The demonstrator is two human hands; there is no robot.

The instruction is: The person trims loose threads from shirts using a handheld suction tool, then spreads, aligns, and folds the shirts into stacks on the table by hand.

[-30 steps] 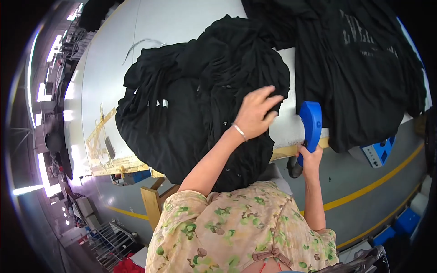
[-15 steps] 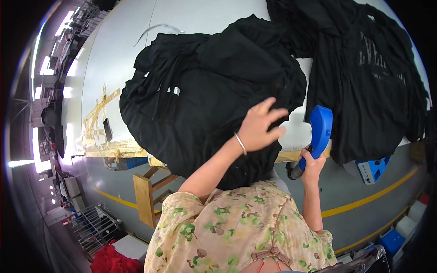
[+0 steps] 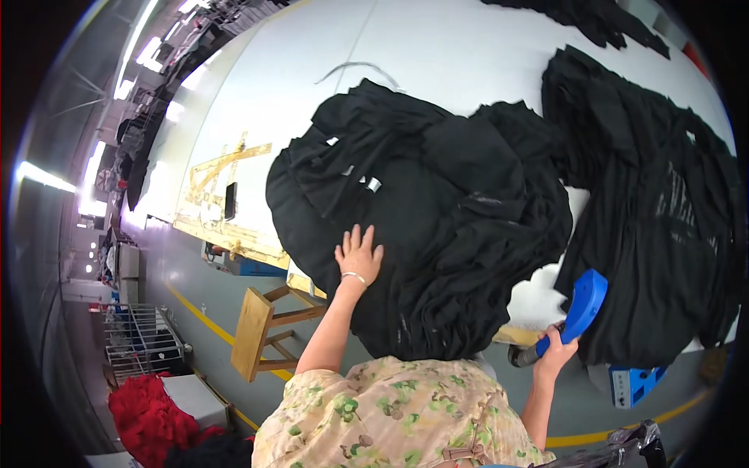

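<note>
My left hand (image 3: 360,255) lies flat with fingers spread on a pile of black garments (image 3: 413,195), near its front left. Small white labels show on the dark cloth above that hand. Over at the right, my right hand (image 3: 555,351) is wrapped round the handle of a curved blue handheld tool (image 3: 585,303) with a dark hose-like lower end. What kind of tool it is I cannot make out. It is held upright and tilted, beside the gap between the pile and a black top with faded print (image 3: 663,234).
A white table (image 3: 437,39) with a worn yellow edge carries everything. A dark phone-like object (image 3: 231,200) and a thin curved cord (image 3: 359,65) lie on it. A wooden stool (image 3: 253,335) stands below left, near red cloth (image 3: 152,421). A blue machine (image 3: 636,384) sits under the right side.
My left hand has moved left and come down flat on the black cloth. My right hand still grips the blue tool. The view has shifted, so the table appears lower and further right.
</note>
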